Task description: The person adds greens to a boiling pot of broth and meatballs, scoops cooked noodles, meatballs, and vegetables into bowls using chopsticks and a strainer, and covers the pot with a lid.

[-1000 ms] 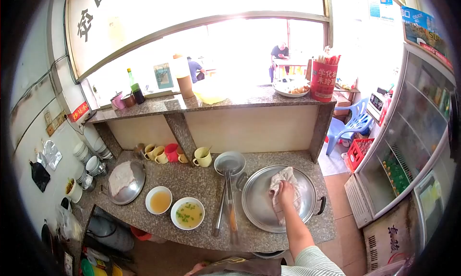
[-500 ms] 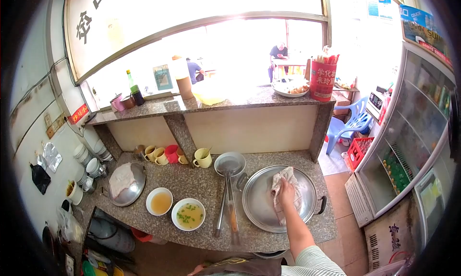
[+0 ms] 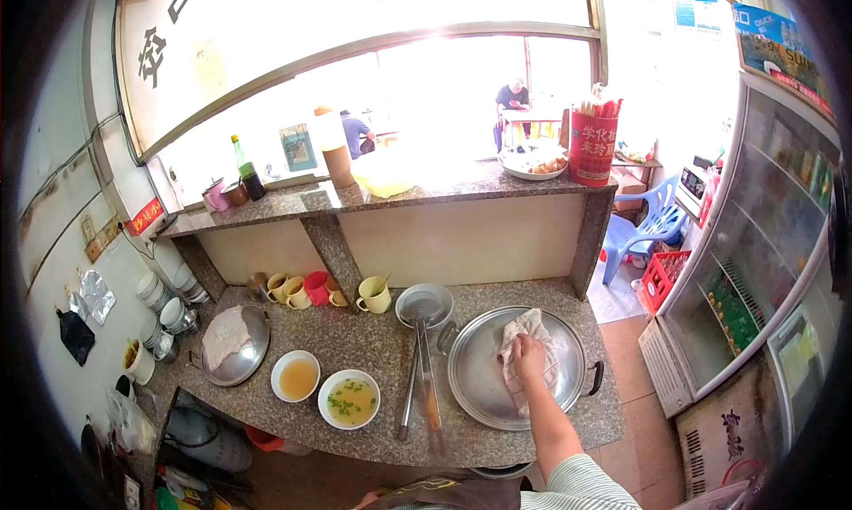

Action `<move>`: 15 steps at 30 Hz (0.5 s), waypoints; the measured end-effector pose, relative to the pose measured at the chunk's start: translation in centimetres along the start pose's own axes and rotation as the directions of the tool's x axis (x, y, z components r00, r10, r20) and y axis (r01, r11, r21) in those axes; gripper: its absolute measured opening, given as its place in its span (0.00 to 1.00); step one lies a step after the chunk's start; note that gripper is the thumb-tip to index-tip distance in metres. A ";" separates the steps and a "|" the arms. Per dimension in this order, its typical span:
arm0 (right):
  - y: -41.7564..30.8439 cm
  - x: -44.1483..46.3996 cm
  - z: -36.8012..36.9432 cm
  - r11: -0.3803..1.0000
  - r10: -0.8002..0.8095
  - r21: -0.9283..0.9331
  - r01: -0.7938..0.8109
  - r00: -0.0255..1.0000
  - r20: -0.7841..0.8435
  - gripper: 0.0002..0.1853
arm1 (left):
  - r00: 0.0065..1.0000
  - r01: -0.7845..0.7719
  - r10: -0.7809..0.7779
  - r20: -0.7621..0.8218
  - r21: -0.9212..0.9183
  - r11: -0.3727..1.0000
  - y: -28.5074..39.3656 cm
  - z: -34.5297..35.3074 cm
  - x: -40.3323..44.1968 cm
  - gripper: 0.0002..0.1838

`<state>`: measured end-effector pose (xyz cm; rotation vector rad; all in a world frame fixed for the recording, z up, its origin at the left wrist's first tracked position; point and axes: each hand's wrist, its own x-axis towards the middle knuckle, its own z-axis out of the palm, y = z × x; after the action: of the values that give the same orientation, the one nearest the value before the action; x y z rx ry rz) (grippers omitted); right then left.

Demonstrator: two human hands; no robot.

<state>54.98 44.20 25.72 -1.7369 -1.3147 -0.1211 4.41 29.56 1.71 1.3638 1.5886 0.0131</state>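
A: What's the right hand (image 3: 530,355) got there?
B: A pale cloth (image 3: 516,387), lying over the middle of that big metal lid (image 3: 473,379). Fingers look curled together, pinching a bunch of it.
A: And the left hand (image 3: 370,498)?
B: Looks like just a sliver, down by the dark apron (image 3: 453,494). Can't tell how its fingers are, honestly. Green-flecked soup (image 3: 349,402) sits nearby on the counter (image 3: 373,442).

Bright window (image 3: 444,93), white wall (image 3: 67,199), blue chair (image 3: 641,232), glass-fronted fridge (image 3: 754,235), tiled floor (image 3: 643,408)
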 end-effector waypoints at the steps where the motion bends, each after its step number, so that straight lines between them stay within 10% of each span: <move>1: 0.0 0.0 0.0 1.000 0.007 -0.014 -0.007 1.000 0.007 0.12 | 1.000 -0.003 0.003 0.001 0.002 1.000 0.2 -0.1 0.1 0.21; 15: 0.6 -0.3 0.6 0.998 -0.008 -0.067 0.009 1.000 0.018 0.15 | 1.000 -0.020 0.019 0.021 0.033 0.999 1.4 -1.0 0.5 0.20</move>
<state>55.14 44.40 24.85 -1.7930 -1.3447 -0.1566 4.86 31.03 2.72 1.4012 1.5642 -0.0161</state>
